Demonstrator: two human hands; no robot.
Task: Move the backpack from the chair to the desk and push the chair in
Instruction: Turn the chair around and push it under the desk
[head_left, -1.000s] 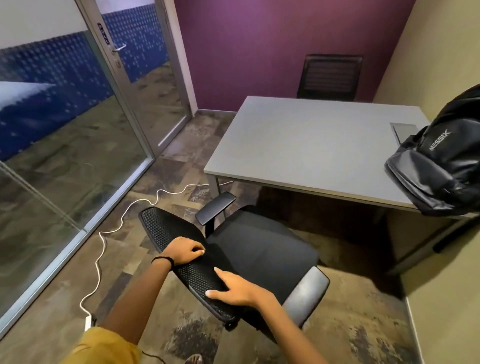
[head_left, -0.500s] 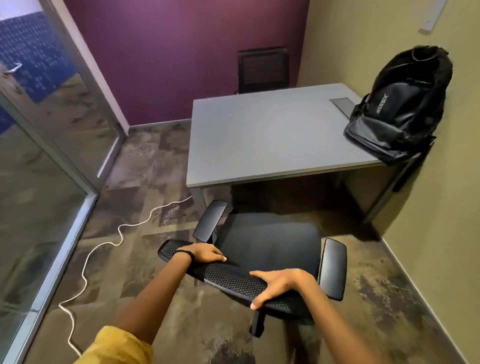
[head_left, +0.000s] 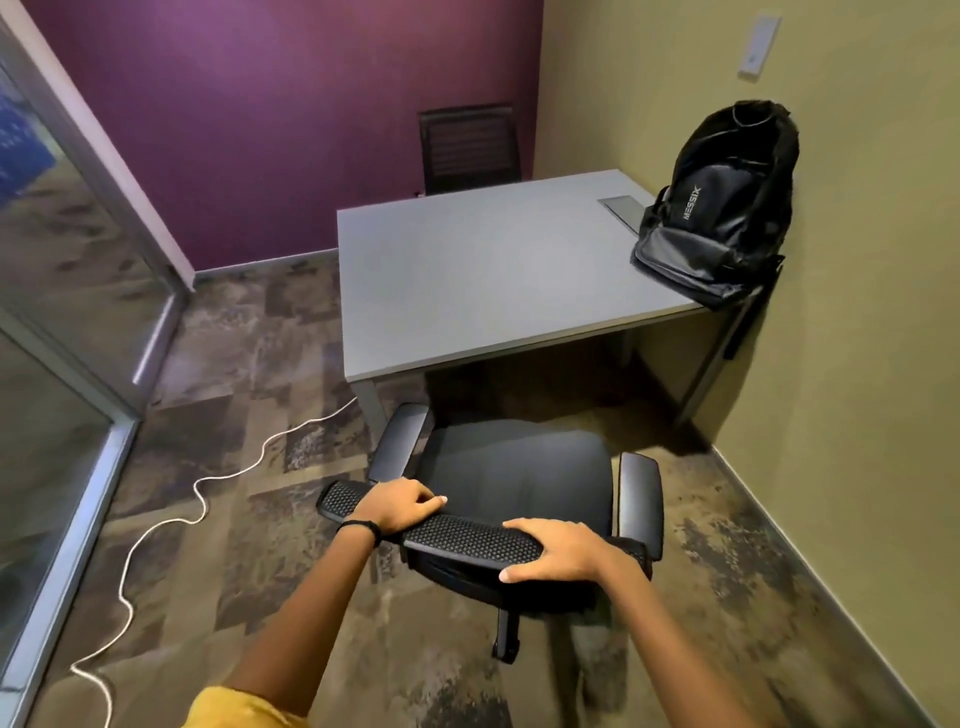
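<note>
A black backpack (head_left: 719, 208) stands upright on the grey desk (head_left: 483, 270), at its right corner, leaning on the olive wall. A black office chair (head_left: 514, 467) with an empty seat faces the desk from just in front of it, its armrests short of the desk edge. My left hand (head_left: 400, 506) grips the left end of the chair's mesh backrest top (head_left: 467, 538). My right hand (head_left: 558, 551) is closed over the right part of the same backrest.
A white cable (head_left: 208, 499) snakes over the carpet at the left. A glass partition (head_left: 62, 332) runs along the left side. A second black chair (head_left: 470, 148) stands behind the desk by the purple wall. The olive wall (head_left: 857, 364) is close on the right.
The chair has swung round from an angled position to face the desk squarely. My view has shifted so the desk and backpack sit further right. Both hands stayed on the backrest.
</note>
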